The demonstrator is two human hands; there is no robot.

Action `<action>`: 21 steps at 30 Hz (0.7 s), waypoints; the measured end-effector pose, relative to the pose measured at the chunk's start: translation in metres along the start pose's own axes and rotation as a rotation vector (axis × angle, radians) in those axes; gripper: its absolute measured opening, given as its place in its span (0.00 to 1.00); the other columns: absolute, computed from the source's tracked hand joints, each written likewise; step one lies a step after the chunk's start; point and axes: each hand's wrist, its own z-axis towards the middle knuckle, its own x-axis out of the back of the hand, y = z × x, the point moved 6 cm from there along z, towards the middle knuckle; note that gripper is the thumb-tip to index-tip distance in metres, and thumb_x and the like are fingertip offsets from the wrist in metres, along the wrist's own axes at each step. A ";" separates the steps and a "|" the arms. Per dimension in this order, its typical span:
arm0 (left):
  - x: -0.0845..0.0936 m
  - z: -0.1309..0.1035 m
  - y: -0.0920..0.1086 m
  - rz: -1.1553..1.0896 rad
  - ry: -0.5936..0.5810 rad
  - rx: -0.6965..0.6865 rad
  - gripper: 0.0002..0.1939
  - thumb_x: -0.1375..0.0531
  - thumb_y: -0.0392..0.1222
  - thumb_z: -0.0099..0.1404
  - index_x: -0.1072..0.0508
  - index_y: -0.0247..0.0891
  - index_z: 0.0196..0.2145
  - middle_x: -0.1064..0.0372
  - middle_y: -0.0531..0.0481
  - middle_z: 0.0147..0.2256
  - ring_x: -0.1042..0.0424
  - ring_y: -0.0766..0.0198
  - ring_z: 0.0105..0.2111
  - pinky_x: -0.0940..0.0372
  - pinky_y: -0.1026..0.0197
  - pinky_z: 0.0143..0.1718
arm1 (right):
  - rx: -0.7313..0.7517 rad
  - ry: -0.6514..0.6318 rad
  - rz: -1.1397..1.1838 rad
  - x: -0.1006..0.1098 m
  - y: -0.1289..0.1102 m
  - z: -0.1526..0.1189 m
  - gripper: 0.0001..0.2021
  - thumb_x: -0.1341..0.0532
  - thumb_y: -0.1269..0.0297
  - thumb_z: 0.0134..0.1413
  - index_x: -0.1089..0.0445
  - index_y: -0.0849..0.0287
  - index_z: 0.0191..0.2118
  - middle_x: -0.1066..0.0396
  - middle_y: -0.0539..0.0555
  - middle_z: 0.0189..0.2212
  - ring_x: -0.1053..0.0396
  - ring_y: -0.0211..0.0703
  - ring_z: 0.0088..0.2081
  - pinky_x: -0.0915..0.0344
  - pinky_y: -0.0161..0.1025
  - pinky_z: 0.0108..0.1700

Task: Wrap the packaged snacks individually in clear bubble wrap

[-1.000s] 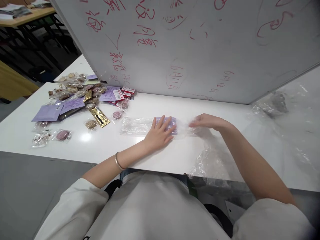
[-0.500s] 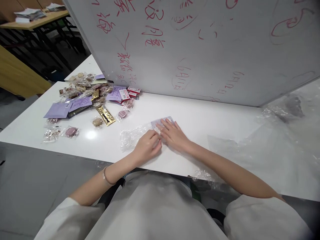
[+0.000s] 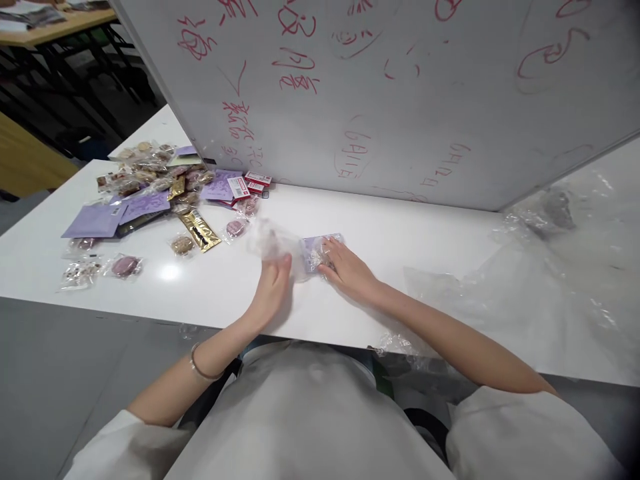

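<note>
My left hand (image 3: pixel 273 287) lifts a loose flap of clear bubble wrap (image 3: pixel 283 247). The thumb shows in front, while the other fingers are blurred behind the plastic. On the white table lies a flat purple packet (image 3: pixel 311 245), with a small clear-wrapped piece (image 3: pixel 319 257) on top. My right hand (image 3: pixel 350 270) curves over this stack from the right and holds it against the table, with its thumb and fingers around the small piece. What the small piece contains cannot be made out.
A pile of purple packets (image 3: pixel 93 221), wrapped round sweets (image 3: pixel 126 266) and a gold sachet (image 3: pixel 200 230) lies to the left. A whiteboard (image 3: pixel 320 133) with red writing stands along the back. Clear plastic sheeting (image 3: pixel 500 287) covers the table's right side.
My left hand has moved left and raised the bubble wrap off the table. My right hand's fingers have curled in slightly, and more of the purple packet shows. The view has shifted slightly.
</note>
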 end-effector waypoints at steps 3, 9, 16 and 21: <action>-0.039 0.015 0.026 0.323 -0.170 -0.355 0.27 0.58 0.37 0.72 0.46 0.39 0.67 0.52 0.42 0.69 0.61 0.55 0.71 0.59 0.45 0.70 | -0.053 0.023 0.104 0.002 -0.002 0.000 0.29 0.47 0.59 0.64 0.45 0.58 0.68 0.47 0.58 0.68 0.53 0.55 0.70 0.52 0.57 0.70; -0.081 0.024 0.030 0.719 -0.635 -0.499 0.40 0.45 0.48 0.65 0.52 0.28 0.69 0.65 0.30 0.71 0.67 0.36 0.70 0.63 0.28 0.64 | -0.187 0.077 0.358 0.044 0.025 -0.020 0.38 0.43 0.66 0.55 0.53 0.52 0.71 0.46 0.59 0.68 0.42 0.59 0.65 0.40 0.59 0.63; -0.066 0.036 0.042 0.686 -0.580 -0.550 0.28 0.44 0.34 0.59 0.35 0.31 0.58 0.47 0.29 0.64 0.41 0.40 0.62 0.43 0.37 0.60 | 0.245 0.041 -0.127 0.067 0.001 -0.039 0.49 0.32 0.50 0.49 0.56 0.56 0.71 0.56 0.61 0.71 0.64 0.58 0.72 0.63 0.62 0.70; -0.063 0.036 0.062 0.251 -0.627 -0.463 0.18 0.42 0.41 0.61 0.32 0.36 0.49 0.32 0.43 0.46 0.28 0.56 0.42 0.31 0.54 0.44 | 0.096 0.068 -0.014 0.057 0.012 -0.043 0.27 0.41 0.53 0.59 0.40 0.50 0.63 0.36 0.59 0.59 0.40 0.55 0.63 0.46 0.60 0.66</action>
